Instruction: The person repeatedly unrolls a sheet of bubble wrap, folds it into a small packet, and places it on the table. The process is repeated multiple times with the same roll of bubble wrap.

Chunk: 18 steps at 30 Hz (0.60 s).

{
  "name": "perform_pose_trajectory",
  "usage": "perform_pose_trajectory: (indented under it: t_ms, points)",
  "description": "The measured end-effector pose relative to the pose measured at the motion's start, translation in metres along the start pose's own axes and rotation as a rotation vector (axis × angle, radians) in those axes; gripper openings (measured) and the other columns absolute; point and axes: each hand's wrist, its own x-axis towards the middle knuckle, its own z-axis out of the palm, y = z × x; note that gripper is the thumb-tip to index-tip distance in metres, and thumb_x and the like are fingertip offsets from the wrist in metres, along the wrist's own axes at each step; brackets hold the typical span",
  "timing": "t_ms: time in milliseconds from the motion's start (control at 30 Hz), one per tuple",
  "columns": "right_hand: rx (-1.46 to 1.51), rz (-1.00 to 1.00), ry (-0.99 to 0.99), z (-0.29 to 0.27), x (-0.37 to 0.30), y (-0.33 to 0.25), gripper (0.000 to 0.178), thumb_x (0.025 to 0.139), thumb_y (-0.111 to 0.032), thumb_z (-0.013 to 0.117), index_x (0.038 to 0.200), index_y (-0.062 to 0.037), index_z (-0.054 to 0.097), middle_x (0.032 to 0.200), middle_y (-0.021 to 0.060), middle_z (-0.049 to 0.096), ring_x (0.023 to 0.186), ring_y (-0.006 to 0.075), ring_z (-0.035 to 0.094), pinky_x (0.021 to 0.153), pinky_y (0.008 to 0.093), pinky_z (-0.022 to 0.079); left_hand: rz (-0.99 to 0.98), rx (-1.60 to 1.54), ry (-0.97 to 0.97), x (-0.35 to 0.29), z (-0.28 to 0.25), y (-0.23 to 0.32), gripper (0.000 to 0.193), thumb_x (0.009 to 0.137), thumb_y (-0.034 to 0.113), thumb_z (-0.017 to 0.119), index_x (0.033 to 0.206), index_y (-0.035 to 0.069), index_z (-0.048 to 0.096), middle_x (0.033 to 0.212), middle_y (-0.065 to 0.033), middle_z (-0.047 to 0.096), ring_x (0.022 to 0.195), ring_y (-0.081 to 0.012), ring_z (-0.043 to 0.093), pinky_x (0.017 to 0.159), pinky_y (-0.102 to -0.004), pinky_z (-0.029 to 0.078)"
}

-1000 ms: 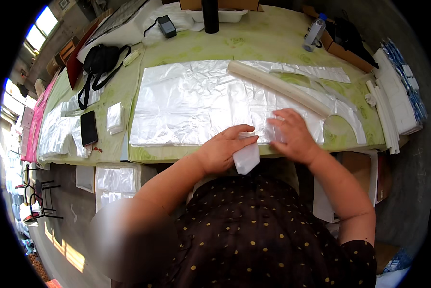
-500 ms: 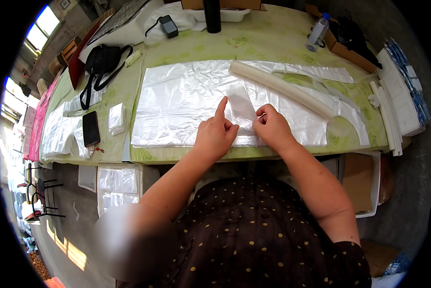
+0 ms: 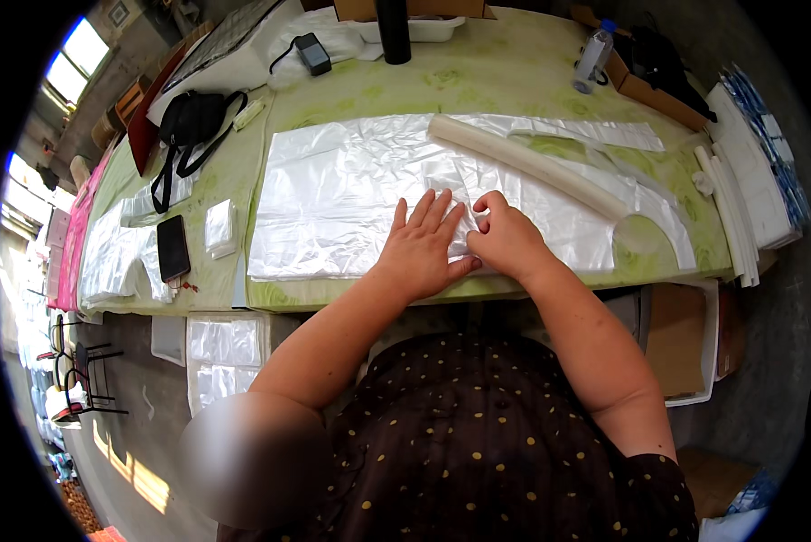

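A stack of thin, clear plastic sheets (image 3: 333,185), apron-like in outline, lies spread over the table in front of me. My left hand (image 3: 422,246) rests palm down on it, fingers stretched and slightly spread, over the near part of a small folded plastic piece (image 3: 443,173). Only that piece's far part shows past the fingertips. Just to the right, my right hand (image 3: 507,238) is closed, with index finger and thumb curled beside the folded piece's edge; what they pinch, if anything, is hidden. Beyond both hands, a long whitish tube (image 3: 527,168) lies slantwise across the sheets.
Left on the table are a phone (image 3: 172,247), a folded clear packet (image 3: 220,228) and a black bag (image 3: 193,122). A black cylinder (image 3: 393,32) and a bottle (image 3: 593,59) stand at the back. Rolled white plastic (image 3: 729,217) lies along the right edge.
My left hand has gone from a pointing finger to lying flat, fingers spread, over the plastic. The folded piece shows less of its length. My right hand has shifted slightly left and stays closed.
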Motion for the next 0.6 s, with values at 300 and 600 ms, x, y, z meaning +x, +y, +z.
perform_pose_trajectory:
  t_ms: [300,600]
  points:
    - [0.095,-0.084,-0.071,-0.002,-0.041,0.013,0.041,0.081,-0.017,0.066,0.119,-0.0063,0.055,0.091,0.0141,0.071,0.087,0.0339,0.070,0.078,0.0430,0.054,0.091,-0.061,0.034,-0.028,-0.006,0.005,0.089,0.083,0.059,0.073,0.151,0.009,0.046,0.161,-0.0105,0.039,0.149,-0.0309,0.036,0.122,-0.0619,0.020]
    - [-0.007,-0.671,0.266,-0.003,-0.083,0.044,0.034,0.076,-0.004,0.066,0.111,-0.0084,0.065,0.125,0.0123,0.065,0.116,0.0348,0.057,0.103,0.0445,0.044,0.177,-0.239,0.141,-0.067,-0.005,0.012,0.069,0.075,0.018,0.081,0.140,0.015,0.057,0.133,-0.0098,0.055,0.132,-0.0295,0.054,0.118,-0.0555,0.035]
